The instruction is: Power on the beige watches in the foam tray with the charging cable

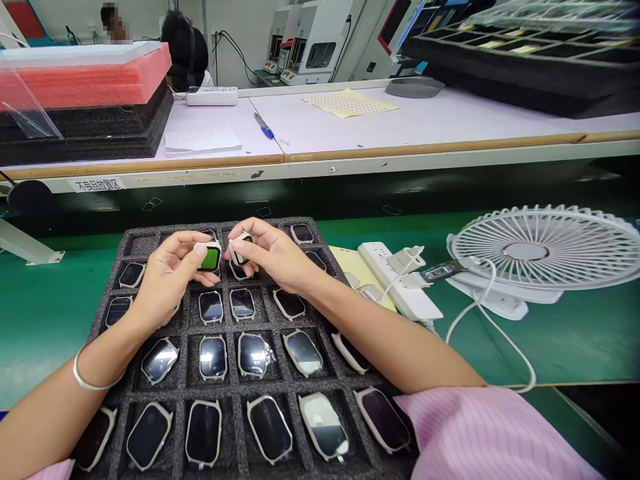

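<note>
My left hand [173, 270] is closed on a smartwatch case [209, 257] whose screen glows green, the thumb along its edge. Close to its right, my right hand [270, 253] pinches a second smartwatch case [242, 249], tilted, its screen partly green and partly covered by my fingers. Both are held above the far part of a black foam tray [233, 387]. In the tray's compartments lie several strapless watch cases with dark screens, such as one watch case [213, 357] in the middle. My forearms hide some compartments.
Right of the tray are a white power strip [400, 280] with plugs and a white desk fan [543, 250] with its cable. The raised shelf [280, 137] holds a foam stack [85, 100], a pen [264, 125], paper and a black divided tray [525, 60]. People sit beyond.
</note>
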Tool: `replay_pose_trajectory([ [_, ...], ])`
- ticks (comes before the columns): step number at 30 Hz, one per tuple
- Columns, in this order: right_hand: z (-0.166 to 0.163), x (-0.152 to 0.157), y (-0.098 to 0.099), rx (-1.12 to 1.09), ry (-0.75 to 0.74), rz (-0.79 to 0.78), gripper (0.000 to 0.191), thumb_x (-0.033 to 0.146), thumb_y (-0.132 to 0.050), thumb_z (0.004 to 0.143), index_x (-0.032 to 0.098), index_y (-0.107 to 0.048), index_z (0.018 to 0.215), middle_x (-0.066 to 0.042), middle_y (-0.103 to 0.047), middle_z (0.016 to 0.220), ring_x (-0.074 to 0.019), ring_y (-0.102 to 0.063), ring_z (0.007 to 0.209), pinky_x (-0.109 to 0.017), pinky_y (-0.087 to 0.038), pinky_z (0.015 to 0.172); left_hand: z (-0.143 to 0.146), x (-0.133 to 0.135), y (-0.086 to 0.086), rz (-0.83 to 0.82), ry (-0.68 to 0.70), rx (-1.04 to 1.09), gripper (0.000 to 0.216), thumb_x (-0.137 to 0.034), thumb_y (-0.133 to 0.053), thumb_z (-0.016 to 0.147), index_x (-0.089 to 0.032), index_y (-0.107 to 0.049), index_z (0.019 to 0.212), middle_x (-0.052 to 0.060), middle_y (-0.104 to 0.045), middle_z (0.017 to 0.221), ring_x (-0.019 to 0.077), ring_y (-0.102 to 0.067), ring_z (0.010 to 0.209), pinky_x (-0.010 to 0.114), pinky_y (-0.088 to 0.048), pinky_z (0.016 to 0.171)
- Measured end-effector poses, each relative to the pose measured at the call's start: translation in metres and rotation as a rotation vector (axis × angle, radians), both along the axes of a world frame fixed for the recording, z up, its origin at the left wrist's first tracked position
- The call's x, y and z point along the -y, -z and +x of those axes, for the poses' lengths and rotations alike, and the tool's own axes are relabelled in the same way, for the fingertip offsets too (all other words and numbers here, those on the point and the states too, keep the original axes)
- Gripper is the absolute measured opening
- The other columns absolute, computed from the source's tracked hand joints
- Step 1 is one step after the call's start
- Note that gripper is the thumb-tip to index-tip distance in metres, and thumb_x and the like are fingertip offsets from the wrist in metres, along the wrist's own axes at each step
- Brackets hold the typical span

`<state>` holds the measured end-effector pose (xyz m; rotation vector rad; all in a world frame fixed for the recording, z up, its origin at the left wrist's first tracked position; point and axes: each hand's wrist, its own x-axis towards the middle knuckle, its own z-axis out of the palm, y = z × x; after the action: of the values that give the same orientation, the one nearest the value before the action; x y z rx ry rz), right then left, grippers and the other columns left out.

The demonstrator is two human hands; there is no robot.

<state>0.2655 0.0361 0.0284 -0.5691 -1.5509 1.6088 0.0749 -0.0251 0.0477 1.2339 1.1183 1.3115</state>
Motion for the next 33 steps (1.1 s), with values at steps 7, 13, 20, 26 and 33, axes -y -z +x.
replay_pose_trajectory([
  [7, 0.0000, -0.0009, 0.0036, -0.017, -0.006, 0.008, 0.037, 0.038, -0.079, 0.084, 0.021, -0.056, 0.108, -0.001, -0.061, 0.094, -0.0104, -0.054, 0.068, -0.020, -0.050, 0.057, 0.0003, -0.0022, 0.0011, 0.012, 0.019, 0.015, 0.035, -0.033, -0.074, 0.084, -0.017, -0.060, 0.112, 0.001, -0.069, 0.091, 0.0151, -0.073, 0.063, 0.025, -0.064, 0.061],
  [13, -0.0001, -0.0009, 0.0033, -0.042, -0.034, 0.007, 0.042, 0.028, -0.080, 0.080, 0.022, -0.053, 0.111, -0.003, -0.062, 0.097, -0.0165, -0.059, 0.090, -0.020, -0.051, 0.060, 0.0012, -0.0012, 0.0002, 0.017, 0.035, 0.022, 0.041, -0.024, -0.072, 0.082, -0.017, -0.057, 0.120, 0.005, -0.068, 0.108, 0.0140, -0.074, 0.067, 0.025, -0.064, 0.066],
  [20, -0.0010, 0.0013, 0.0003, -0.025, 0.009, 0.016, 0.047, 0.018, -0.076, 0.074, 0.023, -0.051, 0.114, -0.001, -0.055, 0.101, -0.0136, -0.052, 0.082, -0.021, -0.051, 0.062, -0.0001, -0.0024, 0.0042, 0.039, 0.053, -0.005, 0.048, -0.022, -0.072, 0.081, -0.018, -0.054, 0.125, 0.008, -0.066, 0.118, 0.0133, -0.073, 0.072, 0.028, -0.064, 0.074],
  [26, -0.0004, 0.0017, -0.0025, -0.025, 0.031, 0.018, 0.050, 0.012, -0.068, 0.068, 0.023, -0.050, 0.114, -0.002, -0.055, 0.106, -0.0137, -0.055, 0.087, -0.022, -0.051, 0.067, -0.0001, -0.0033, 0.0053, 0.044, 0.060, 0.027, 0.055, -0.017, -0.073, 0.077, -0.020, -0.054, 0.128, 0.006, -0.067, 0.118, 0.0130, -0.074, 0.076, 0.027, -0.064, 0.080],
  [33, 0.0009, 0.0007, -0.0018, 0.044, 0.066, 0.026, 0.037, 0.019, -0.065, 0.078, 0.022, -0.052, 0.113, -0.001, -0.060, 0.101, -0.0103, -0.058, 0.067, -0.027, -0.052, 0.065, 0.0012, -0.0018, -0.0010, -0.059, 0.028, 0.089, 0.056, -0.022, -0.070, 0.074, -0.018, -0.056, 0.128, 0.007, -0.068, 0.118, 0.0184, -0.075, 0.079, 0.034, -0.064, 0.080],
])
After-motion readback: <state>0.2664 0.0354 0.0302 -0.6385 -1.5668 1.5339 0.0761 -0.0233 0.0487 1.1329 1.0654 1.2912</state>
